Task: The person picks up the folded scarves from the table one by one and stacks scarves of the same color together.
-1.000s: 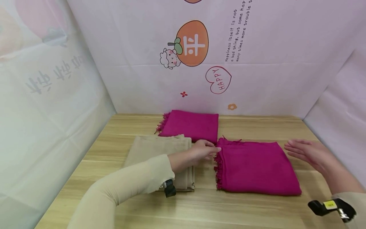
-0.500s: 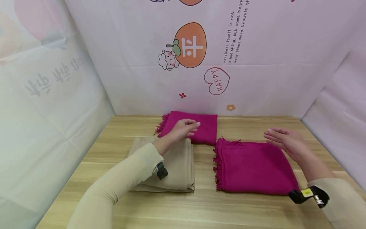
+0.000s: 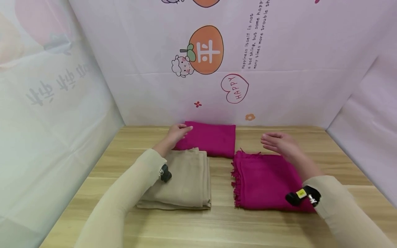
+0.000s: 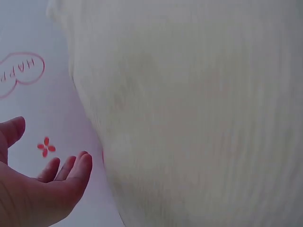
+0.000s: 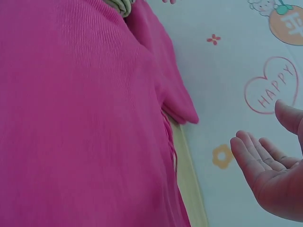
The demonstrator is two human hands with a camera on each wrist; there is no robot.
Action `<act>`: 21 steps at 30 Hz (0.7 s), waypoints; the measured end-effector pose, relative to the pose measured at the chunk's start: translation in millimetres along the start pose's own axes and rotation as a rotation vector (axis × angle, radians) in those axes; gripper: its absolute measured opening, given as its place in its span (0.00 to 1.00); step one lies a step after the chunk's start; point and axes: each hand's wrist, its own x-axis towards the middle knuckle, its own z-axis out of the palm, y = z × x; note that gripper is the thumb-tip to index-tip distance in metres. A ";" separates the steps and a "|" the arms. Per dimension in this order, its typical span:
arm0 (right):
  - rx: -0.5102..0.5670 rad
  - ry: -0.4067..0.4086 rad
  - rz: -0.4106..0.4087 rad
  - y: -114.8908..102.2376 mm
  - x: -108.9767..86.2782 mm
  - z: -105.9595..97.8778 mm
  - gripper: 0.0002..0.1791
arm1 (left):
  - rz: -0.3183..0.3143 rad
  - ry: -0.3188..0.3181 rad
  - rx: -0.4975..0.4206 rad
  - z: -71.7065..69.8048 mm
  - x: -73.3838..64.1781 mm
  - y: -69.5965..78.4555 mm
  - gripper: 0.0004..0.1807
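Toward the back of the table lies a folded magenta cloth (image 3: 211, 139); my left hand (image 3: 175, 134) is at its left end, fingers loosely bent around nothing, covering most of its fringe. Whether it touches the cloth I cannot tell. A folded beige cloth (image 3: 186, 182) lies nearer, partly under my left forearm. On the right is a second folded magenta cloth (image 3: 260, 182), fringed along its left edge. Above its far edge hovers my right hand (image 3: 280, 144), fingers extended and holding nothing. In the right wrist view this magenta cloth (image 5: 85, 118) fills the left side, with straight fingers (image 5: 248, 153) apart from it.
A wood-grain table (image 3: 217, 227) bears the cloths. Behind it rises a white printed backdrop (image 3: 149, 93), with white sheets on the left (image 3: 62, 137) and right (image 3: 372, 113) sides. Dark wrist cameras sit on both cuffs.
My left hand has moved left and back, from between the beige and right magenta cloths to the rear cloth's left end. My right hand has moved left over the right magenta cloth. The cloths stay put.
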 end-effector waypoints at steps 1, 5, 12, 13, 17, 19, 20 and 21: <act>-0.009 0.001 0.007 0.0 3.4 4.2 0.38 | -0.010 0.003 0.000 -3.1 2.2 -1.6 0.32; -0.024 -0.010 0.031 1.3 18.2 18.7 0.37 | -0.090 0.025 -0.019 -12.1 10.6 -6.1 0.31; 0.021 0.004 0.087 5.5 43.2 37.1 0.35 | -0.224 0.083 -0.080 -15.8 28.1 -8.8 0.26; 0.024 0.009 0.097 6.4 46.5 39.7 0.35 | -0.225 0.090 -0.078 -15.6 30.1 -9.9 0.25; 0.042 0.029 0.123 10.8 58.4 50.5 0.34 | -0.254 0.129 -0.058 -14.9 34.8 -14.6 0.19; 0.063 0.040 0.137 12.4 63.6 55.1 0.34 | -0.282 0.136 -0.071 -14.9 36.7 -17.0 0.18; 0.065 0.046 0.145 12.9 65.7 57.2 0.34 | -0.295 0.138 -0.073 -15.0 37.6 -18.2 0.18; 0.066 0.055 0.155 13.4 67.8 59.1 0.34 | -0.308 0.131 -0.083 -15.3 38.3 -19.5 0.18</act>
